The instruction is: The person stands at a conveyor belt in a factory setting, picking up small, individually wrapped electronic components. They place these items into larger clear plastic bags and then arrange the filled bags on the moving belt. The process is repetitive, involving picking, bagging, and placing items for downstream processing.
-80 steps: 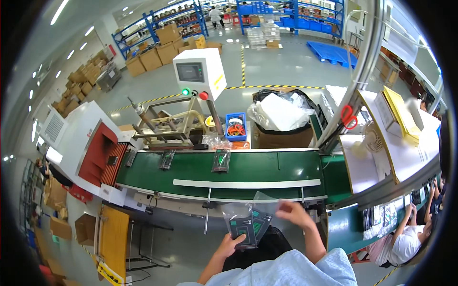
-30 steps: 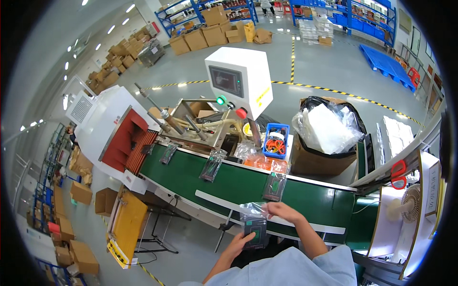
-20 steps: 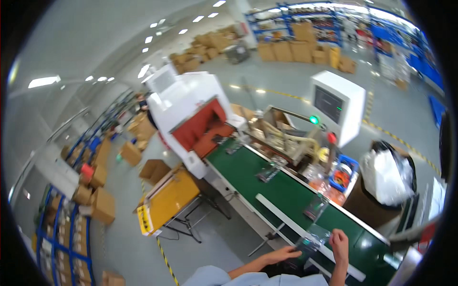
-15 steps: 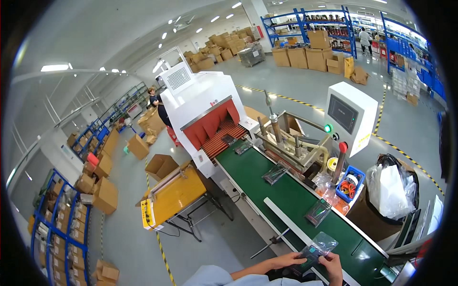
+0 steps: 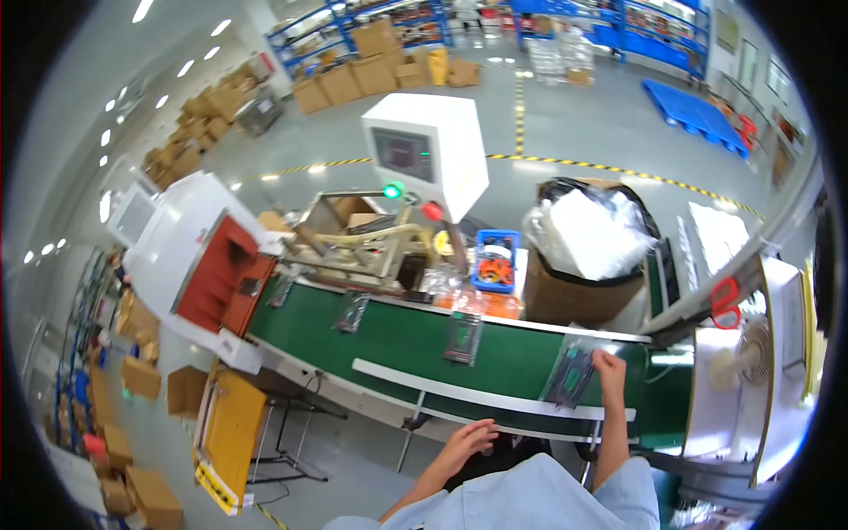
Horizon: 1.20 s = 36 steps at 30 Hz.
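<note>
Down at the near edge of a green conveyor belt (image 5: 397, 340), a person in a light blue top works with both bare hands. Their right hand (image 5: 608, 364), at about four o'clock in the view, pinches the upper right corner of a clear plastic packet (image 5: 572, 371) with a dark item inside. The packet lies flat on the belt, its long axis running from roughly one o'clock down to seven o'clock, the lower end touching the white guide rail (image 5: 490, 398) that runs along the belt. The fingers are closed on the packet's top edge. The left hand (image 5: 468, 442), near six o'clock, is off the belt below the rail, loosely curled and holding nothing I can see.

Two more packets ride the belt farther left: one (image 5: 464, 337) near the middle, one (image 5: 352, 312) toward nine o'clock, both lying lengthwise across the belt. Behind the belt stand a white control cabinet (image 5: 428, 159), a blue bin (image 5: 495, 261) and a cardboard box of clear bags (image 5: 587, 252).
</note>
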### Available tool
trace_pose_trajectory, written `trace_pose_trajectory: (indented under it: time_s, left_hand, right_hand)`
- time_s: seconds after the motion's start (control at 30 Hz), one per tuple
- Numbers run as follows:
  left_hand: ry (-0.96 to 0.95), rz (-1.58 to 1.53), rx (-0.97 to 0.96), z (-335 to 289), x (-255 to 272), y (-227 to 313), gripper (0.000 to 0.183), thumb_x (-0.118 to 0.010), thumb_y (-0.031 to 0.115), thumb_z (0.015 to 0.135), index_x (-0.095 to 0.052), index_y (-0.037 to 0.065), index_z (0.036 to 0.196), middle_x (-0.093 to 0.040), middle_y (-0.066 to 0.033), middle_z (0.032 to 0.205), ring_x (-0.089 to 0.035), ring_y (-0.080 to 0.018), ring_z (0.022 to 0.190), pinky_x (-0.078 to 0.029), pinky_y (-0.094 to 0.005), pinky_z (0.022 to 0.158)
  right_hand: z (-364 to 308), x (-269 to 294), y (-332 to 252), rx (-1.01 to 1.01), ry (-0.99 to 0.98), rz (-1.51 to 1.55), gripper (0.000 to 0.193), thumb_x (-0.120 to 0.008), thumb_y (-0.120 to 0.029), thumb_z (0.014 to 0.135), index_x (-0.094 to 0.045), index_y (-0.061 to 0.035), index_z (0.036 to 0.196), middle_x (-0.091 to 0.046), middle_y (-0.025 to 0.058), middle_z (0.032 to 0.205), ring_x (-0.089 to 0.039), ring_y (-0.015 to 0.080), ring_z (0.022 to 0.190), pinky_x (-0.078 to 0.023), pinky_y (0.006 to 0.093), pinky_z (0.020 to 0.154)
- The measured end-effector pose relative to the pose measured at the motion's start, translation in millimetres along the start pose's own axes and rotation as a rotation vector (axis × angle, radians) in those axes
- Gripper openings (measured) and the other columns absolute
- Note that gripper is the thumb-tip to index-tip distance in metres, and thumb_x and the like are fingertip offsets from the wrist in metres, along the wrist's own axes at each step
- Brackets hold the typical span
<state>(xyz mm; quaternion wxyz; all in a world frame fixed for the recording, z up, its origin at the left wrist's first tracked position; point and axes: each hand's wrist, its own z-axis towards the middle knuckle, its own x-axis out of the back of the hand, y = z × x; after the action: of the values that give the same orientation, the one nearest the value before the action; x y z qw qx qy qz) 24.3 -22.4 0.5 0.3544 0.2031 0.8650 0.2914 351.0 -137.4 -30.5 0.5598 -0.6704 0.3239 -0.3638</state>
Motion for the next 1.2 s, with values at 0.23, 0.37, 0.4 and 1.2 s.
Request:
trace_pose_trajectory:
  time_s: [0.23, 0.37, 0.4, 1.2]
  left_hand:
    - [0.047, -0.066, 0.105, 7.5, 28.6, -20.9, 0.027, -0.049, 0.015, 0.089, -0.051, 0.002, 0.113, -0.058, -0.0117, 0.107, -0.058, -0.0203, 0.097, -0.047, -0.0326, 0.084]
    - [0.072, -0.113, 0.134, 11.7, 19.1, -20.2, 0.027, -0.049, 0.016, 0.089, -0.051, 0.001, 0.111, -0.059, -0.0121, 0.104, -0.058, -0.0201, 0.095, -0.046, -0.0333, 0.084]
    - [0.087, -0.114, 0.131, 10.1, 15.9, -19.0, 0.027, -0.049, 0.016, 0.089, -0.051, 0.001, 0.111, -0.060, -0.0118, 0.103, -0.058, -0.0198, 0.094, -0.046, -0.0333, 0.084]
    - [-0.531, 0.432, 0.285, -41.1, -87.7, -82.3, 0.024, -0.047, 0.012, 0.090, -0.053, -0.001, 0.110, -0.061, -0.0130, 0.100, -0.059, -0.0202, 0.092, -0.048, -0.0304, 0.082]
  right_hand:
    - [83.4, 73.5, 80.6, -0.177, 0.218, -0.218, 0.024, -0.063, -0.021, 0.077, -0.067, -0.0001, 0.088, -0.062, 0.0015, 0.071, -0.054, 0.0092, 0.068, -0.042, 0.0254, 0.064]
    - [94.2, 30.3, 104.0, -0.106, 0.322, -0.490, 0.027, -0.059, -0.027, 0.078, -0.066, -0.0051, 0.092, -0.062, 0.0153, 0.074, -0.059, 0.0250, 0.069, -0.044, 0.0360, 0.067]
    - [88.5, 11.1, 89.9, -0.127, 0.381, -0.573, 0.027, -0.058, -0.029, 0.078, -0.067, -0.0086, 0.093, -0.060, 0.0189, 0.079, -0.058, 0.0298, 0.074, -0.045, 0.0391, 0.069]
    - [-292.5, 56.8, 23.5, -0.339, -0.123, 0.133, 0.025, -0.056, -0.027, 0.086, -0.062, -0.0040, 0.092, -0.058, -0.0007, 0.074, -0.052, 0.0071, 0.064, -0.044, 0.0224, 0.057]
